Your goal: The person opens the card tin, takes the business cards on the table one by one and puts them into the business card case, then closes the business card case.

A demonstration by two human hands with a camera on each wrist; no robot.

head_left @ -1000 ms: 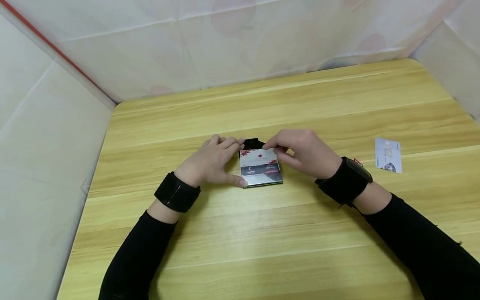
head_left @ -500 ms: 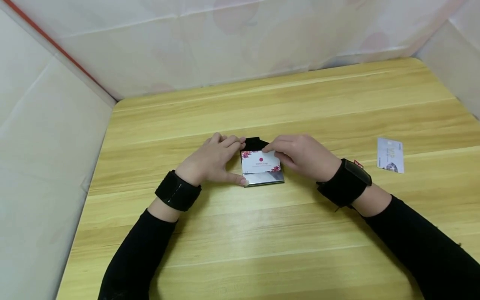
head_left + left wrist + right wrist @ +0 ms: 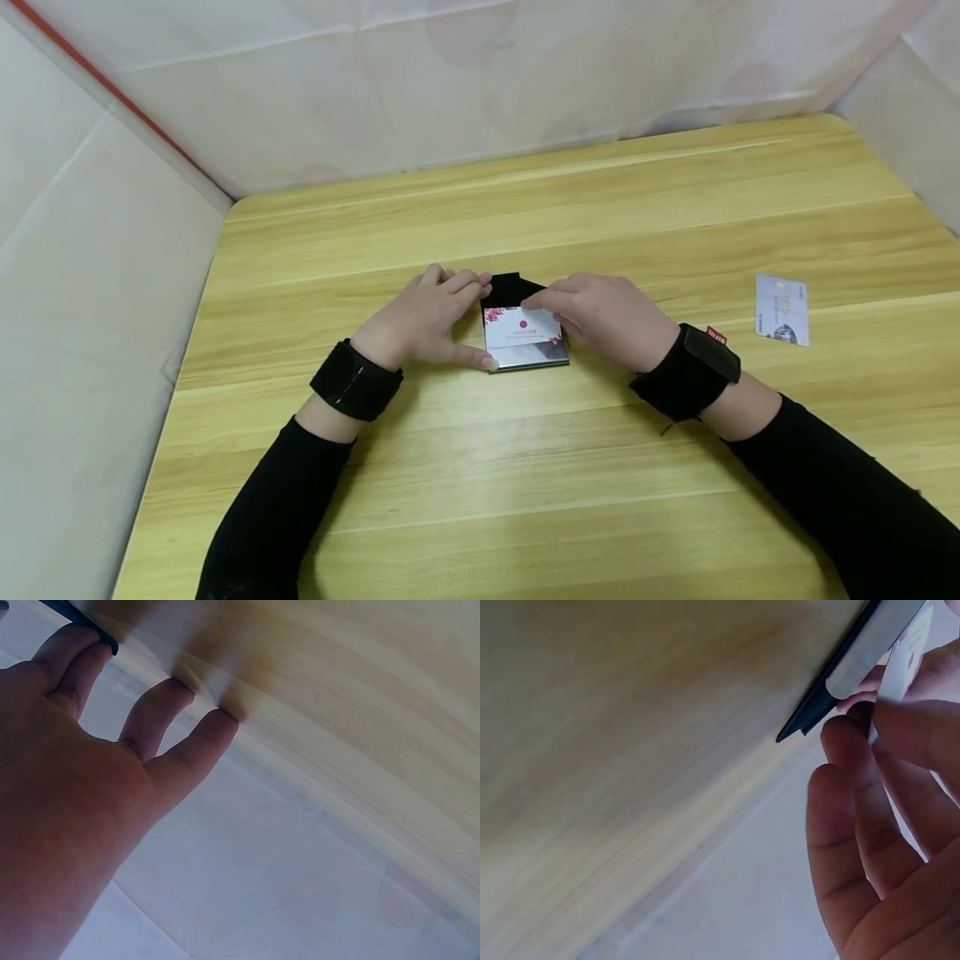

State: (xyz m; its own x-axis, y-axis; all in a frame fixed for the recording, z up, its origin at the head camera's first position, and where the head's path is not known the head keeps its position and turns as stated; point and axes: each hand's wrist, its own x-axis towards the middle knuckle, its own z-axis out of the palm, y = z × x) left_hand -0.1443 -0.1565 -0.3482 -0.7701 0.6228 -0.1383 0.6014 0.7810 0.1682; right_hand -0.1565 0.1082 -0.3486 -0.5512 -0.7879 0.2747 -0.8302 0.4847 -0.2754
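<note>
A black and silver card case point(image 3: 543, 356) lies on the table with its black flap point(image 3: 504, 289) folded out at the far side. My left hand point(image 3: 431, 321) holds the case at its left side, thumb at the near left corner and fingertips at the flap. In the left wrist view two fingers touch the case's dark edge point(image 3: 84, 619); the other two are spread apart. Over the case is a white business card point(image 3: 510, 327) with pink flowers. My right hand point(image 3: 607, 321) pinches its far right part between thumb and fingers. The right wrist view shows the card point(image 3: 905, 660) tilted against the case.
A silvery VIP card point(image 3: 782, 310) lies flat on the wooden table point(image 3: 480, 483), well to the right of my right hand. Pale cloth-like walls point(image 3: 480, 92) stand behind the table and at both sides.
The white card has moved slightly toward me with my right hand. A dark printed card, visible below it one second ago, no longer shows. My left hand has stayed in place.
</note>
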